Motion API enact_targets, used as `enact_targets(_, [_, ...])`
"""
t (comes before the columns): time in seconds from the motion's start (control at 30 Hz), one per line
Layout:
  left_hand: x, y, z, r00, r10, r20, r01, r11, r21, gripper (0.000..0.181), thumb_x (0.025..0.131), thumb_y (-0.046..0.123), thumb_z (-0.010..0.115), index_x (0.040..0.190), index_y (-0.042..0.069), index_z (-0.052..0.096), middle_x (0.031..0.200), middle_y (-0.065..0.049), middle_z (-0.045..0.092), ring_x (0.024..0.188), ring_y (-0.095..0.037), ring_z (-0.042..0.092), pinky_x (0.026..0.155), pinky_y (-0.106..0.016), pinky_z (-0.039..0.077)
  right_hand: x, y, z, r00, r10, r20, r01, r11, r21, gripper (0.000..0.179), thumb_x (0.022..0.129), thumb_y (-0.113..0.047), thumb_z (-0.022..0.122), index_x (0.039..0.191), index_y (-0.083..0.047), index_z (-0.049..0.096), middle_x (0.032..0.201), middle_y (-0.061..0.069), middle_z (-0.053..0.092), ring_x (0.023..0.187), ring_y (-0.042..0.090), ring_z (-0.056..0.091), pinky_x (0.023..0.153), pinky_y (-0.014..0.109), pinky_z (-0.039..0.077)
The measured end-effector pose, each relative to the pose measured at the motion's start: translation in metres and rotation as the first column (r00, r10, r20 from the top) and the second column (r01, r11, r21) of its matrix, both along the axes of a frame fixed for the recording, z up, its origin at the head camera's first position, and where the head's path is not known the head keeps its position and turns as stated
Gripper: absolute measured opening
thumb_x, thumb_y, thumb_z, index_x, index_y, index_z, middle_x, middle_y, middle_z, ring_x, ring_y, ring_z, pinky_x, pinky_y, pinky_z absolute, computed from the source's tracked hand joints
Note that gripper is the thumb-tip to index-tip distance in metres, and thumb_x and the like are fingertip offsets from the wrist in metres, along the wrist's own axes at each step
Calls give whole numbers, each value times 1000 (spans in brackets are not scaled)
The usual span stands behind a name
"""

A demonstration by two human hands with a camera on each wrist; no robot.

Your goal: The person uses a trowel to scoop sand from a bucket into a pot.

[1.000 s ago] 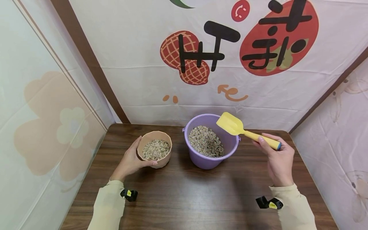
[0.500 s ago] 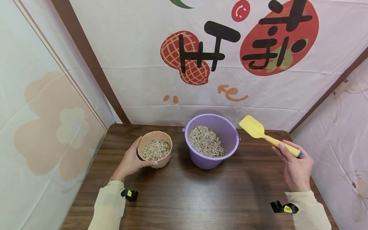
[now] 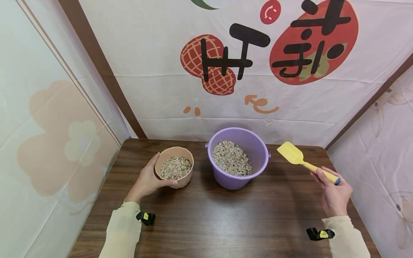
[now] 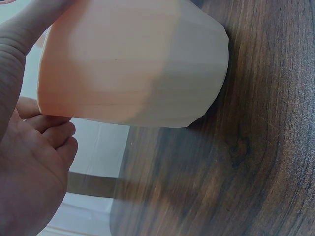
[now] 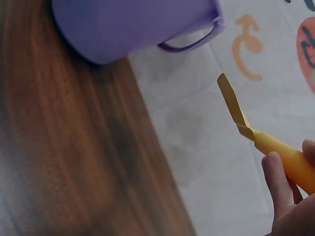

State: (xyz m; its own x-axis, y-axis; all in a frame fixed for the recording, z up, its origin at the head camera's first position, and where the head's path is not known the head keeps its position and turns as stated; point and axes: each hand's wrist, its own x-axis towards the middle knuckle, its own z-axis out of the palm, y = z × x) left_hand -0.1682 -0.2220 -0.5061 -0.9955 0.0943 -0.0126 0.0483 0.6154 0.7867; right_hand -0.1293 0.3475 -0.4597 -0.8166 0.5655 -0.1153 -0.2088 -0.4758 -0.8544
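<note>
My left hand (image 3: 147, 182) grips a peach faceted pot (image 3: 183, 182) at its left side, thumb across the front and fingers behind. Fine tan-grey gravel (image 3: 175, 168) partly fills the pot. In the left wrist view the pot's wall (image 4: 133, 64) fills the upper part, standing on the wood. My right hand (image 3: 335, 191) holds a yellow toy shovel (image 3: 291, 153) by its handle, the blade pointing left, to the right of the bucket. The right wrist view shows the shovel (image 5: 231, 103) edge-on, above the table. A purple bucket (image 3: 230, 182) between the hands holds more of the gravel.
All stands on a dark brown wooden table (image 3: 222, 225). A printed white cloth (image 3: 155, 96) hangs right behind its back edge, with more cloth at both sides. The bucket's handle (image 5: 192, 45) hangs at its side in the right wrist view.
My right hand has carried the shovel from over the bucket's right rim to the right, then slightly lower. The left hand, pot and bucket have stayed in place.
</note>
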Motion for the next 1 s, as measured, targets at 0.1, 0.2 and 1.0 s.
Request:
enact_targets(0.1, [0, 0, 0, 1000, -2, 5, 2, 1000, 1, 138, 63, 51, 96, 163, 5, 12, 162, -24, 25, 144, -44, 32, 112, -64, 32, -1, 3, -11, 999, 1, 35, -1, 1000, 1, 22, 83, 16, 73, 104, 11, 71, 95, 16, 68, 81, 26, 76, 74, 35, 60])
enact_targets(0.2, [0, 0, 0, 1000, -3, 12, 3, 1000, 0, 139, 63, 51, 96, 163, 6, 11, 163, -24, 25, 144, -44, 31, 111, -64, 32, -2, 7, -22, 997, 24, 75, -24, 1000, 6, 21, 84, 13, 73, 104, 8, 72, 95, 14, 68, 83, 24, 76, 77, 35, 59])
enact_targets(1.0, [0, -1, 0, 1000, -1, 14, 1, 1000, 19, 138, 63, 49, 96, 163, 5, 12, 163, -23, 25, 145, -43, 31, 113, -62, 31, -11, 18, -78, 959, 93, 269, -118, 990, 79, 32, 83, 5, 79, 113, 9, 68, 91, 6, 72, 87, 18, 75, 85, 35, 57])
